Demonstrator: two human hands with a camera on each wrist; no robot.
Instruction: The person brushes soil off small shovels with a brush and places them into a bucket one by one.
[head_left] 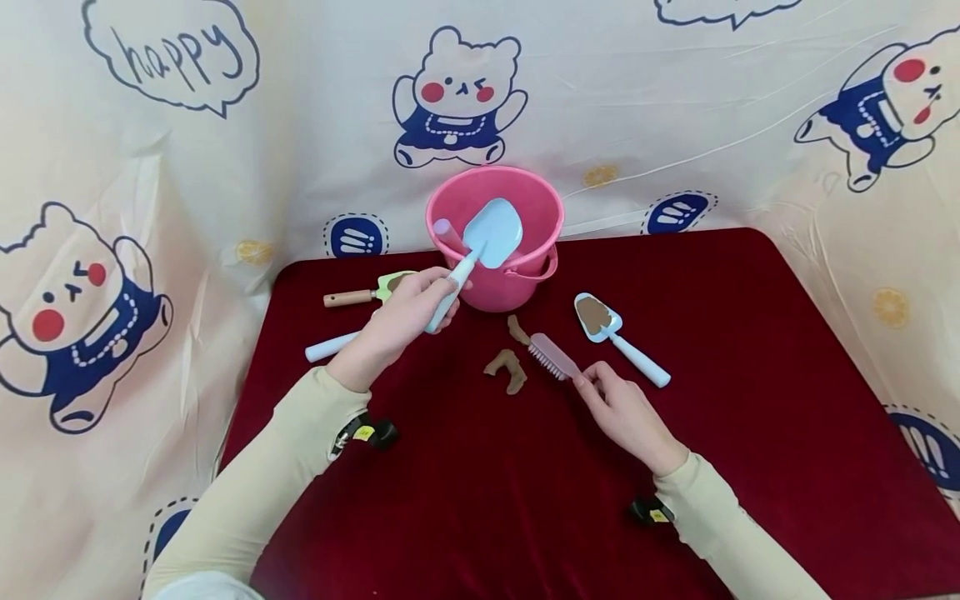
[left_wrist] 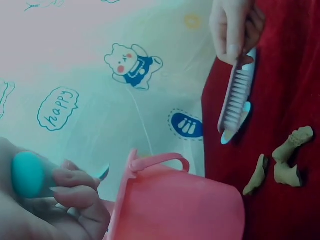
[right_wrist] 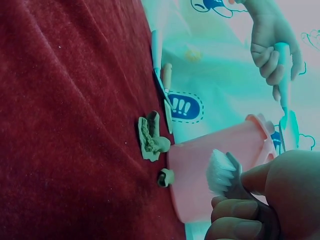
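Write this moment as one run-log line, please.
left hand: grips shovel over bucket | right hand: grips brush | brown pieces: on red cloth near bucket

Head view, clock from centre. Dark red cloth (head_left: 540,500) at 6. White backdrop (head_left: 322,108) behind, 9 round to 3. Bear print (head_left: 457,133) at 12, second bear (head_left: 101,333) at 9, tilted third bear (head_left: 873,112) at 2. "Happy" bubble (head_left: 172,52) at 10. Blue oval (head_left: 678,212) at 2. Orange slice print (head_left: 891,308) at 3. On cloth: small blue trowel (head_left: 637,361), brown stuff on blade, 3–4; wooden-handled green trowel (head_left: 348,298) at 9; pale-blue handle (head_left: 330,346), 8–9, rest hidden.
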